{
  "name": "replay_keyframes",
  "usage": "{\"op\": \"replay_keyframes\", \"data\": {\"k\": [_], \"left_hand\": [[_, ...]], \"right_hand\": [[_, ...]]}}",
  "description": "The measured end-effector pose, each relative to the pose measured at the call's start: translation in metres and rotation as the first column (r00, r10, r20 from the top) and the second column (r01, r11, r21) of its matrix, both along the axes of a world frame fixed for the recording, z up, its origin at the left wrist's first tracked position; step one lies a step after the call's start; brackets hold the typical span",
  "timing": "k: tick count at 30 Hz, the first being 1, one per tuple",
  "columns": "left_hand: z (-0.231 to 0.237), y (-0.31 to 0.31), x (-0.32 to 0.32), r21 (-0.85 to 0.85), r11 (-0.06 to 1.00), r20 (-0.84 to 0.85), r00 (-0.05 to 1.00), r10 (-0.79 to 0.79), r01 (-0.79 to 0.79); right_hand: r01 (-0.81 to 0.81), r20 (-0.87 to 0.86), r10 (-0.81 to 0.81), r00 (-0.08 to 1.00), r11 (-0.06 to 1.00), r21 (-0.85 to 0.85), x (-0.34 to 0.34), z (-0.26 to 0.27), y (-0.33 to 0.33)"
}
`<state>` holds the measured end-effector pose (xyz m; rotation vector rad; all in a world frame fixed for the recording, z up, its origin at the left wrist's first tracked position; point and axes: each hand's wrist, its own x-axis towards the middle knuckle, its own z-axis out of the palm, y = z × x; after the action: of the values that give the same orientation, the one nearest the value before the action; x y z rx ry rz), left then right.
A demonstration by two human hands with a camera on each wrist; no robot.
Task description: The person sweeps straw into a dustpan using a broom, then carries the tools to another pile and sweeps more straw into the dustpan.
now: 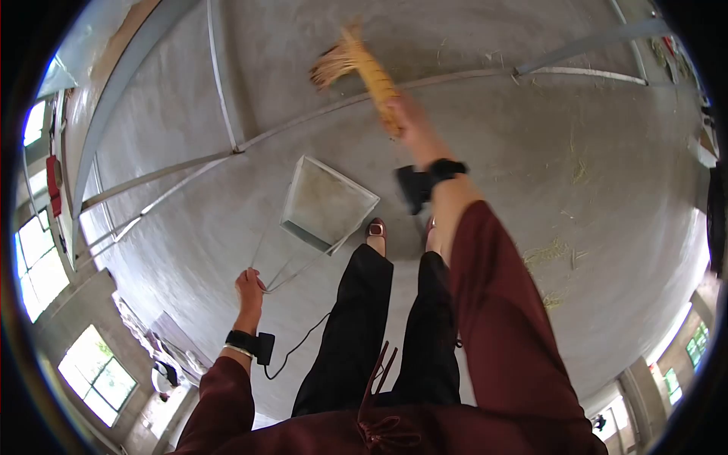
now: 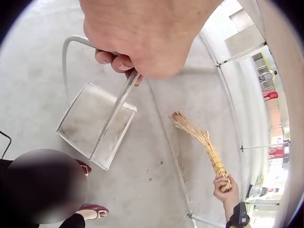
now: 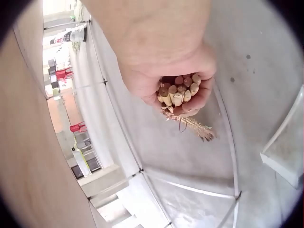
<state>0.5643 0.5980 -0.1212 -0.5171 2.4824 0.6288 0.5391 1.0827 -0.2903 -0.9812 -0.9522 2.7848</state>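
Hands (image 1: 249,292) grip separately — left, dustpan (image 1: 327,203) handle; right, straw brush (image 1: 373,80).

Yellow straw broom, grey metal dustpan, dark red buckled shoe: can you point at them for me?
Yellow straw broom (image 1: 373,74): head view, on its bound handle.
Grey metal dustpan (image 2: 88,118): left wrist view, on its flat inside.
Dark red buckled shoe (image 2: 102,214): left wrist view, on its buckle.

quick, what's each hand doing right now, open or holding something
Left hand: closed around the wire handle of the dustpan.
Right hand: closed around the handle end of the straw brush.
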Motion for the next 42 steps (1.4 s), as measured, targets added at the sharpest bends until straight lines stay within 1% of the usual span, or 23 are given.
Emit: {"op": "replay_keyframes", "data": {"k": [1,2,3,4,5,7,8,10,13,15,19,21,22,24,26,29,32,34,35,37,38,40,42], "left_hand": [[-0.003,-0.001,-0.002,-0.027,0.999,-0.021,0.999,-0.032,0.031],[-0.008,-0.003,-0.003,-0.045,0.995,-0.074,0.993,-0.096,0.093],[-0.017,-0.011,-0.005,-0.033,0.997,-0.071,0.995,-0.074,0.071],[-0.031,-0.020,-0.008,-0.078,0.993,-0.114,0.989,-0.095,0.087],[-0.035,-0.029,-0.011,-0.128,0.986,-0.147,0.981,-0.123,0.105],[-0.033,-0.034,-0.009,-0.158,0.982,-0.186,0.974,-0.132,0.103],[-0.035,-0.027,-0.010,-0.191,0.975,-0.238,0.958,-0.162,0.118],[-0.017,-0.004,-0.011,-0.177,0.979,-0.212,0.967,-0.140,0.102],[-0.027,-0.013,-0.012,-0.188,0.976,-0.227,0.962,-0.150,0.107],[-0.032,-0.014,-0.011,-0.208,0.973,-0.271,0.949,-0.160,0.105],[-0.013,0.003,-0.015,-0.231,0.970,-0.264,0.955,-0.137,0.075],[-0.010,0.008,-0.014,-0.221,0.974,-0.263,0.959,-0.103,0.044],[-0.008,0.012,-0.014,-0.218,0.975,-0.287,0.952,-0.104,0.041],[-0.009,0.014,-0.014,-0.207,0.978,-0.313,0.946,-0.087,0.021],[-0.012,0.005,-0.011,-0.220,0.973,-0.338,0.931,-0.139,0.065],[-0.003,0.011,-0.014,-0.190,0.982,-0.271,0.961,-0.054,0.001],[0.002,0.015,-0.015,-0.174,0.984,-0.236,0.972,-0.012,-0.030],[0.003,0.014,-0.016,-0.172,0.983,-0.250,0.968,0.013,-0.058],[0.004,0.013,-0.014,-0.192,0.980,-0.250,0.968,-0.005,-0.045],[0.004,0.012,-0.017,-0.171,0.982,-0.251,0.967,0.030,-0.074],[0.003,0.011,-0.014,-0.158,0.986,-0.241,0.970,0.019,-0.059],[0.000,0.009,-0.013,-0.143,0.987,-0.241,0.970,0.041,-0.077],[-0.003,0.007,-0.014,-0.130,0.988,-0.245,0.968,0.045,-0.079]], "right_hand": [[0.022,0.154,-0.038,0.987,0.994,0.103,0.031,0.020,0.028],[-0.026,0.206,-0.008,0.979,0.986,0.166,0.065,0.027,0.064],[-0.038,0.337,-0.041,0.941,0.974,0.225,0.091,0.059,0.095],[-0.131,0.432,0.000,0.902,0.953,0.272,0.115,0.086,0.128],[-0.198,0.228,0.074,0.971,0.783,0.589,0.156,0.091,0.156],[-0.220,0.538,-0.055,0.841,0.874,0.433,0.168,0.113,0.216],[-0.234,0.536,-0.046,0.843,0.866,0.442,0.162,0.125,0.225],[-0.325,0.593,-0.228,0.773,0.660,0.677,0.151,0.151,0.232],[-0.230,0.459,-0.253,0.852,0.605,0.762,0.126,0.153,0.203],[-0.087,0.359,-0.196,0.913,0.765,0.638,0.103,0.149,0.174],[-0.141,0.150,0.108,0.983,0.963,0.229,0.033,0.119,0.084],[-0.267,0.131,0.265,0.955,0.964,-0.001,-0.008,0.101,0.047],[-0.290,0.126,0.286,0.950,0.957,0.011,-0.028,0.095,0.032],[-0.331,0.186,0.361,0.914,0.928,-0.170,-0.054,0.082,0.010],[-0.345,0.251,0.370,0.895,0.928,-0.137,-0.053,0.064,0.018],[-0.370,0.371,0.357,0.857,0.928,-0.040,-0.038,0.065,0.080],[-0.211,0.478,0.119,0.870,0.967,0.144,0.005,0.091,0.133],[-0.095,0.436,-0.030,0.900,0.960,0.262,0.023,0.107,0.135],[-0.132,0.436,0.000,0.900,0.953,0.273,0.026,0.118,0.130],[-0.035,0.364,-0.051,0.930,0.974,0.224,0.017,0.136,0.113],[-0.065,0.375,-0.029,0.926,0.970,0.236,0.010,0.140,0.106],[-0.058,0.344,0.039,0.938,0.997,0.046,-0.004,0.140,0.088],[-0.174,0.223,0.179,0.958,0.984,-0.042,-0.033,0.136,0.053]]}}
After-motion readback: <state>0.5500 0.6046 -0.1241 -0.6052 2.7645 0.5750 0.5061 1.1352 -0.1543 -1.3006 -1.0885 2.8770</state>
